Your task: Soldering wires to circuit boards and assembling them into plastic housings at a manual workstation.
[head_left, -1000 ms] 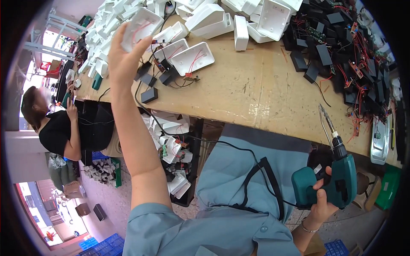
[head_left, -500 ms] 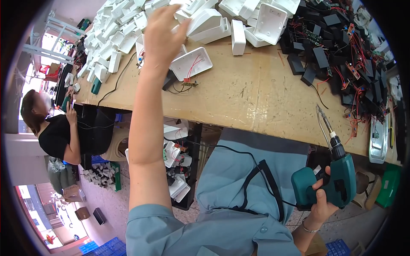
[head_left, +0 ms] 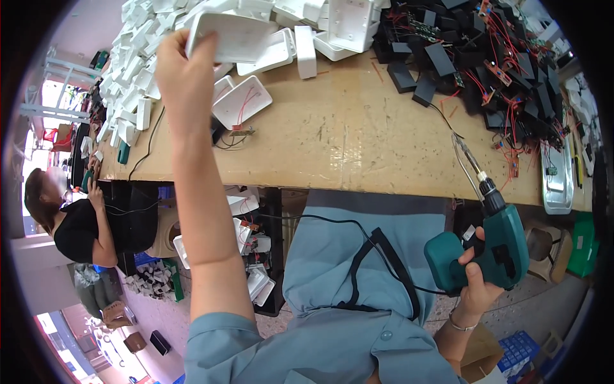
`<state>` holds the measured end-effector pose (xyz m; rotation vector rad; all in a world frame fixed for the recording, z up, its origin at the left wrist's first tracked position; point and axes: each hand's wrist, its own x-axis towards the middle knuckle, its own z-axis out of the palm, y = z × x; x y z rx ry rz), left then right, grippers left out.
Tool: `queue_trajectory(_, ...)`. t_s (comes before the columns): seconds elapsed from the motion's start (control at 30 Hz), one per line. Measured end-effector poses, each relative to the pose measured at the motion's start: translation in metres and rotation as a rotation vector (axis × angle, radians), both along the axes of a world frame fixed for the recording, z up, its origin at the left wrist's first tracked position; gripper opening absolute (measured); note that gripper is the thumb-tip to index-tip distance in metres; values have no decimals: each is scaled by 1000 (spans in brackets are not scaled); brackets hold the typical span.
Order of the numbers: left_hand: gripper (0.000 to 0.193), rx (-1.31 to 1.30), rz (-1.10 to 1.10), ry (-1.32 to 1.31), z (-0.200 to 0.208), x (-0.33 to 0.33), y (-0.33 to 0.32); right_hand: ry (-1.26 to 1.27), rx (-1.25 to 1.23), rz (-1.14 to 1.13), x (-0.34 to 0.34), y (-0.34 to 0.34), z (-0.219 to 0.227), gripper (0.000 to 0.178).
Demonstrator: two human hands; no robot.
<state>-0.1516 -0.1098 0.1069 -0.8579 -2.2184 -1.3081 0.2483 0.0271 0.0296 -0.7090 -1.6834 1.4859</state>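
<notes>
Left hand (head_left: 184, 77) is back from the white pile (head_left: 131, 83), gripping a case (head_left: 240, 43); right hand (head_left: 480, 293) clasps the green soldering gun (head_left: 510, 229), so both are occupied.

The brown tabletop (head_left: 332, 150) spreads below twelve o'clock. Toward seven, the pale floor (head_left: 151, 320) is seen; at eight, a bright opening (head_left: 64, 342) gives light. White metal bars (head_left: 54, 114) stand near ten, a beige seat (head_left: 561, 259) between three and four.

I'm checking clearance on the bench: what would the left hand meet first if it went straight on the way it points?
Probably the pile of white plastic housings, beyond the held housing in the left hand; depth is hard to judge.
</notes>
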Motion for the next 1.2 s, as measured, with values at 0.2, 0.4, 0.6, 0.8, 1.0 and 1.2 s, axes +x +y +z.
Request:
queue_trajectory(0.2,31,169,-474,-509,-82,117,65,64,17,-20,0,3,4,61)
queue_trajectory(0.4,41,-203,-445,-365,-87,145,74,66,18,-72,12,2,4,63)
queue_trajectory(0.6,39,-157,-557,-144,-88,132,70,130,16,-121,19,11,2,63)
queue_trajectory(0.8,13,-111,-616,125,-59,114,98,156,31,-213,32,19,4,62)
queue_trajectory(1.0,16,-458,-916,369,-29,134,158,207,79,-260,51,31,3,60)
queue_trajectory(1.2,16,-475,-931,660,-47,196,211,258,71,-301,64,35,4,59)
